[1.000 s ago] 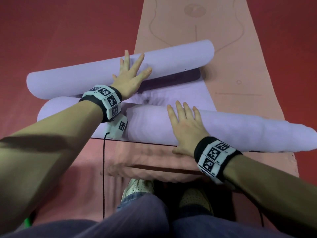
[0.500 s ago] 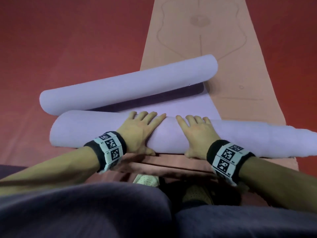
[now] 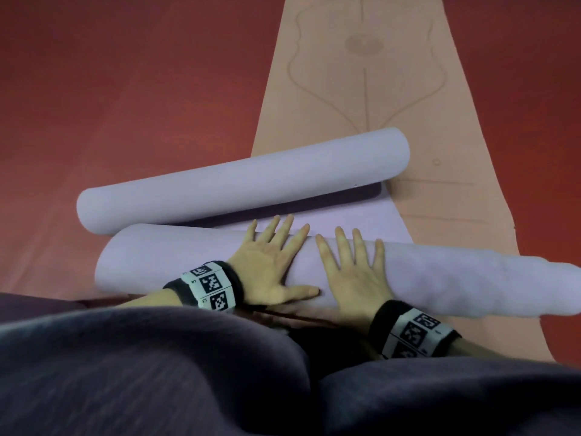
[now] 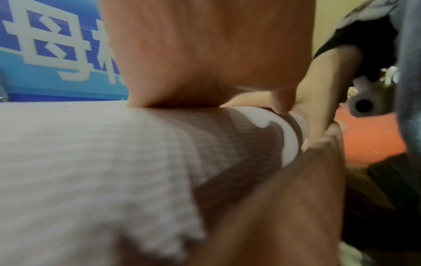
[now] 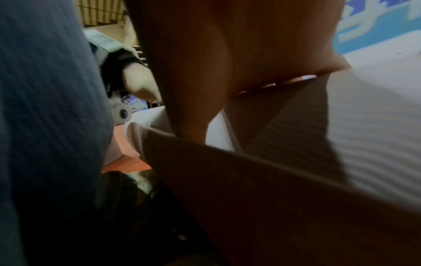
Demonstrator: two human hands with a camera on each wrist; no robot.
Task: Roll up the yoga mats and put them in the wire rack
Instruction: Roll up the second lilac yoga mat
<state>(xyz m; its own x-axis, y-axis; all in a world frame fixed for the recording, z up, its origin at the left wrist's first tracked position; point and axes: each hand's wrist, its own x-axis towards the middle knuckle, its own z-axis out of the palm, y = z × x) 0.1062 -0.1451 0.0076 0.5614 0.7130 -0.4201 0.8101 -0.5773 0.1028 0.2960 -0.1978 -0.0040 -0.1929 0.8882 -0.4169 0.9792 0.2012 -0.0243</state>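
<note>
We press both palms flat on the near roll [image 3: 440, 284] of the purple mat, side by side at its middle. Our left hand [image 3: 270, 265] lies with fingers straight and spread, thumb stretched along the roll toward the right hand [image 3: 352, 275], whose fingers are also straight and apart; neither hand curls around anything. This roll lies across the peach mat [image 3: 408, 99], its right end sticking out past that mat's edge. Just beyond it a second purple roll [image 3: 242, 184] lies at a slight angle, a short flat strip of purple mat [image 3: 361, 220] joining the two. The peach mat stretches away flat over the red floor [image 3: 125, 89]. Our grey trousers [image 3: 157, 372] fill the foreground.
</note>
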